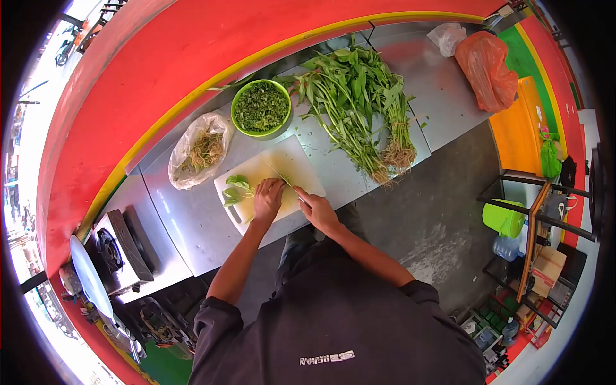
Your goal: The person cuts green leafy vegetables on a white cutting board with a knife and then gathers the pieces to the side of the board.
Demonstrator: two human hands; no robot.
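My right hand [317,208] is closed around the handle of a knife [280,174], whose blade points up and left over a white cutting board [298,151]. Close by on the left, my left hand [268,197] has its fingers wrapped round a bunch of leafy greens [239,186]; the leaves stick out on its left side. The cut end of the bunch is partly hidden by the fingers and blade. Small green bits lie beside the knife. Behind the board stands a green bowl [286,123] filled with chopped greens [260,107].
An open plastic bag [181,168] of root trimmings [206,151] sits left of the bowl. Large bundles of rooted greens [353,96] cover the counter at right. Farther right are a red plastic bag [487,70] and a clear bag [447,37]. A gas stove [122,250] stands far left.
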